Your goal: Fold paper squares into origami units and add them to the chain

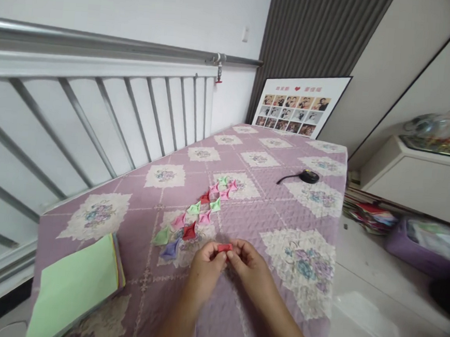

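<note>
A small folded piece of red paper (225, 247) is pinched between both hands above the tablecloth. My left hand (207, 259) grips its left end with thumb and finger. At the other end, my right hand (244, 259) is closed on the same paper. Just beyond the hands lie several small folded paper pieces in two slanting rows. Among them are a red piece (189, 231), a blue-violet piece (170, 249), a green piece (161, 235) and a pink piece (204, 217).
A stack of coloured paper (78, 276), green on top, lies at the table's left. Toward the right sits a black tape measure (309, 176) with a strap. A white radiator (135, 115) borders the table's left side. A photo board (300, 104) leans behind the far end.
</note>
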The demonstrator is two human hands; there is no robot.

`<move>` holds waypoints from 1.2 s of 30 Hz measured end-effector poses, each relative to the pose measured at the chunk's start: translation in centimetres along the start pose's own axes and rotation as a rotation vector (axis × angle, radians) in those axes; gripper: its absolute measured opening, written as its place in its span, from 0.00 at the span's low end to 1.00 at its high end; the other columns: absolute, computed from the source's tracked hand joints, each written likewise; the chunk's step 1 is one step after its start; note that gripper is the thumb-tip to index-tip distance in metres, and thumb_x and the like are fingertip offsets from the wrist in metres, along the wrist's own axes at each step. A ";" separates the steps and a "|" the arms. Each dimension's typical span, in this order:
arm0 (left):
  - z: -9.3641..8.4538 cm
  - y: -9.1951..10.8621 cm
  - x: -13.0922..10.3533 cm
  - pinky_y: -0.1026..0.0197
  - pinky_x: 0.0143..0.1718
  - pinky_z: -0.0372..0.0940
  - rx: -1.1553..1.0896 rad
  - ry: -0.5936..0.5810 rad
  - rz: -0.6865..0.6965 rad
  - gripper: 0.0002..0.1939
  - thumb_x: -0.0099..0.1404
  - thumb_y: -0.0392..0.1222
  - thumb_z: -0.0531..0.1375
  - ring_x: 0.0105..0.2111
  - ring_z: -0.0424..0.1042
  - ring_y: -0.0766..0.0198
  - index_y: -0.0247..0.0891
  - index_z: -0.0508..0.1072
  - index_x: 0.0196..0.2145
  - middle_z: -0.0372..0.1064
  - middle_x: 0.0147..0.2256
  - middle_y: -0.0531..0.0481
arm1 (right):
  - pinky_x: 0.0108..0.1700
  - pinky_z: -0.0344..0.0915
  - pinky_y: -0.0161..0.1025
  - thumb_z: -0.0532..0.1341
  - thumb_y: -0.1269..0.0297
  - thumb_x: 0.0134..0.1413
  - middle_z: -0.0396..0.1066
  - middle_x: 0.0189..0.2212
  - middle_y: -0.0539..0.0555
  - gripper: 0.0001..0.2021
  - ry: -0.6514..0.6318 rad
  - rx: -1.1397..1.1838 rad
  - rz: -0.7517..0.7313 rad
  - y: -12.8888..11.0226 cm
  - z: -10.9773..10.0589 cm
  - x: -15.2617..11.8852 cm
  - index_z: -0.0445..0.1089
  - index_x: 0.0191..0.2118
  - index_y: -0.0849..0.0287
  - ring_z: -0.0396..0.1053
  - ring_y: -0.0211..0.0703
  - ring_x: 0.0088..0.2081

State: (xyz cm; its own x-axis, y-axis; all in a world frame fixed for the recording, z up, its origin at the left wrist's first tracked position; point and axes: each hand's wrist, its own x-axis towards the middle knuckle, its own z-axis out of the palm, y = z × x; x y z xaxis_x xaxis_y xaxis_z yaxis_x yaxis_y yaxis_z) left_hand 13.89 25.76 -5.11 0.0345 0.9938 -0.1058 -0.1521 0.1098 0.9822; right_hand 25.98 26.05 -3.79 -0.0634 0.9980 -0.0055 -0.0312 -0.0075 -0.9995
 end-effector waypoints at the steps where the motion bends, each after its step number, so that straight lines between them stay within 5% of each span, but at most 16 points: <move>1: -0.2 0.0 0.0 0.66 0.28 0.56 0.012 -0.015 -0.015 0.07 0.58 0.42 0.58 0.24 0.61 0.69 0.35 0.71 0.32 0.63 0.23 0.55 | 0.35 0.64 0.38 0.64 0.53 0.47 0.69 0.26 0.48 0.17 -0.006 0.013 0.018 0.0 0.0 0.0 0.67 0.41 0.58 0.68 0.39 0.29; 6: -0.5 0.3 0.2 0.66 0.29 0.56 0.074 -0.074 -0.045 0.07 0.59 0.42 0.58 0.25 0.60 0.68 0.36 0.70 0.31 0.62 0.23 0.55 | 0.30 0.62 0.36 0.65 0.49 0.45 0.69 0.24 0.49 0.18 0.037 0.067 0.132 -0.4 0.0 0.1 0.70 0.35 0.59 0.66 0.38 0.26; 13: -0.2 0.5 0.1 0.66 0.28 0.57 0.131 -0.132 -0.110 0.10 0.58 0.45 0.58 0.25 0.62 0.67 0.35 0.71 0.32 0.64 0.25 0.54 | 0.26 0.59 0.34 0.64 0.45 0.44 0.67 0.23 0.49 0.20 0.140 0.007 0.107 -0.2 -0.2 0.4 0.69 0.30 0.59 0.62 0.37 0.24; 22: -0.2 0.5 -0.3 0.65 0.29 0.58 0.165 -0.105 -0.142 0.10 0.58 0.46 0.58 0.25 0.64 0.67 0.36 0.68 0.27 0.66 0.24 0.53 | 0.27 0.57 0.34 0.61 0.45 0.49 0.64 0.21 0.48 0.19 0.058 -0.016 0.128 -1.0 -0.1 -0.2 0.66 0.28 0.58 0.59 0.36 0.24; 32: -0.3 1.5 -0.5 0.67 0.28 0.55 0.240 -0.123 -0.091 0.09 0.59 0.42 0.57 0.25 0.60 0.69 0.37 0.73 0.36 0.64 0.26 0.55 | 0.27 0.56 0.33 0.61 0.47 0.49 0.61 0.19 0.46 0.18 0.162 -0.042 0.104 -0.7 -0.3 -0.1 0.65 0.24 0.58 0.58 0.35 0.23; 36: -0.2 1.8 -0.4 0.67 0.28 0.54 0.209 -0.112 -0.098 0.09 0.58 0.43 0.58 0.25 0.58 0.69 0.35 0.73 0.32 0.63 0.24 0.55 | 0.28 0.57 0.33 0.61 0.47 0.50 0.62 0.20 0.47 0.18 0.128 -0.081 0.097 -0.8 -0.3 -0.1 0.66 0.24 0.59 0.58 0.36 0.24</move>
State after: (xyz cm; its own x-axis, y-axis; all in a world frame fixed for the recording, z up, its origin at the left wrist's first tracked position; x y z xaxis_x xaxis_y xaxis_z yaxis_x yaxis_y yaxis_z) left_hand 13.44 25.55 -3.38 0.1503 0.9692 -0.1953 0.0639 0.1876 0.9802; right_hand 26.30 25.95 -2.97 0.0657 0.9927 -0.1014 0.0492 -0.1047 -0.9933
